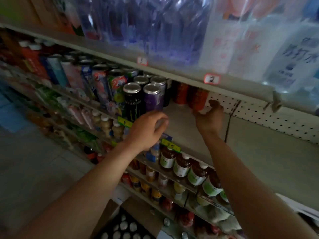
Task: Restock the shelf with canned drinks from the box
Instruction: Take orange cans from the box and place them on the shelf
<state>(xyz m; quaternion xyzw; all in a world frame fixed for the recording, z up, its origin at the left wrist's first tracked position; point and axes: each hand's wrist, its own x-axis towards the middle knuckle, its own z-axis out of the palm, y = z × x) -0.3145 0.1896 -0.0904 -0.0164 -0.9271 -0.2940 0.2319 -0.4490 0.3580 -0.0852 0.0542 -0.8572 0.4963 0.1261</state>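
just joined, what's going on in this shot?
A person is restocking a store shelf. The right hand grips a red can, setting it at the back of the shelf beside another red can. The left hand hovers empty near the purple can. The box of cans sits open below.

Grey metal store shelf (183, 128), running diagonally from upper left to right of frame, its board partly bare at centre. Red-orange cylindrical drink can (198, 100), centre right, tilted at the back of the shelf beside a second, similar red-orange can (181, 94) standing to its left. Open brown cardboard box (138, 216), bottom centre, flaps spread, holding rows of upright cans (124, 228) seen from above as silver tops against a dark interior.
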